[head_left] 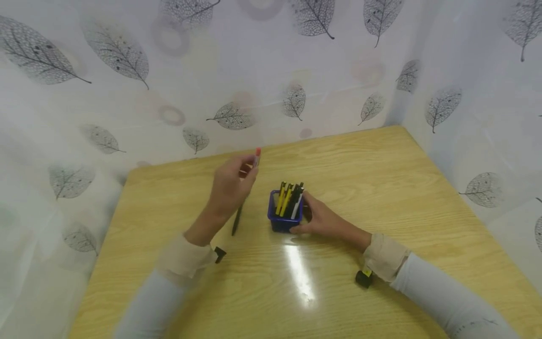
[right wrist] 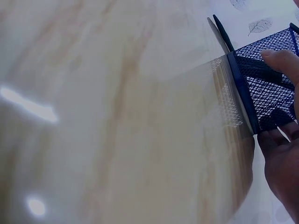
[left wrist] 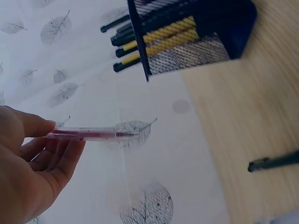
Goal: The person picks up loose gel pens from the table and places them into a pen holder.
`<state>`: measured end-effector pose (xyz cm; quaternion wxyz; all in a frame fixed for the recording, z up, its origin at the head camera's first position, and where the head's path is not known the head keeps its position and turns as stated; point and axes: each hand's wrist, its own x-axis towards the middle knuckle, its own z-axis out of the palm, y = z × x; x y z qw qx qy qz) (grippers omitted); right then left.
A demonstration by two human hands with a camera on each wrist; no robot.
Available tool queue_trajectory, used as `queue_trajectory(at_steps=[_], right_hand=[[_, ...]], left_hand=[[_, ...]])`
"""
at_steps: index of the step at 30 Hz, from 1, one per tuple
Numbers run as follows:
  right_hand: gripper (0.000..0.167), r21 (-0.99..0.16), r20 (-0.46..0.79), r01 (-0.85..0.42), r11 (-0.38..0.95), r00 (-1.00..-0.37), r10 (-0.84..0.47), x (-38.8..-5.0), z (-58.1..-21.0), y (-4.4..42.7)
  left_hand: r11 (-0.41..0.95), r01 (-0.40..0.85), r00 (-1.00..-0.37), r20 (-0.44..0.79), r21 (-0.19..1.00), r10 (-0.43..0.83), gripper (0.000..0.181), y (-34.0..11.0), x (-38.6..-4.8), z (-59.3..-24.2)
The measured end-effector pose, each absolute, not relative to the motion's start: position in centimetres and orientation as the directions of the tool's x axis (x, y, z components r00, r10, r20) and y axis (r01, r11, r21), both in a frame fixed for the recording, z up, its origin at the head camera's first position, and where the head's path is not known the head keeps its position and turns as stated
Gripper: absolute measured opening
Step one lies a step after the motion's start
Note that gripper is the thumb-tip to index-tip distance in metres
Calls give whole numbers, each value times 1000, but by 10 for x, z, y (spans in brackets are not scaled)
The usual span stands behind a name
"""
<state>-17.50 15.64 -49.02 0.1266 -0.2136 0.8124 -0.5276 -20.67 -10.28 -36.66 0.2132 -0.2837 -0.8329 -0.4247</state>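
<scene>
In the left wrist view a clear pen with a reddish inside is pinched between thumb and fingers of my left hand; in the head view that hand is raised left of and behind the holder, the pen's red end upward. A blue mesh pen holder stands upright with several yellow, black and white pens in it. My right hand grips the holder's right side, its thumb on the mesh in the right wrist view.
A dark pen lies on the wooden table left of the holder. Leaf-patterned sheeting hangs behind the table and at both sides. Small black devices are at both wrists.
</scene>
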Motion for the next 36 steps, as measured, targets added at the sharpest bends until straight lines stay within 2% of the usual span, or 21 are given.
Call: queue_trajectory(at_steps=[6, 13, 17, 20, 30, 36], right_hand=[[102, -913, 25, -216, 345, -876, -482, -175, -491, 157], [103, -908, 36, -231, 349, -874, -485, -174, -492, 157], [103, -906, 33, -232, 355, -873, -487, -175, -493, 156], [101, -911, 33, -229, 342, -869, -493, -175, -493, 156], [100, -938, 75, -240, 252, -846, -527, -175, -496, 156], [100, -917, 91, -275, 287, -849, -521, -175, -494, 157]], left_hand=[[389, 673, -738, 600, 629, 307, 19, -88, -197, -364], [364, 656, -754, 564, 661, 335, 18, -74, -187, -364], [348, 681, -731, 568, 644, 379, 17, -68, -183, -369], [350, 701, -711, 577, 621, 402, 15, -64, -180, -373], [391, 694, -715, 512, 605, 476, 11, -54, -174, -391], [414, 690, -718, 489, 594, 496, 10, -49, -173, -401]])
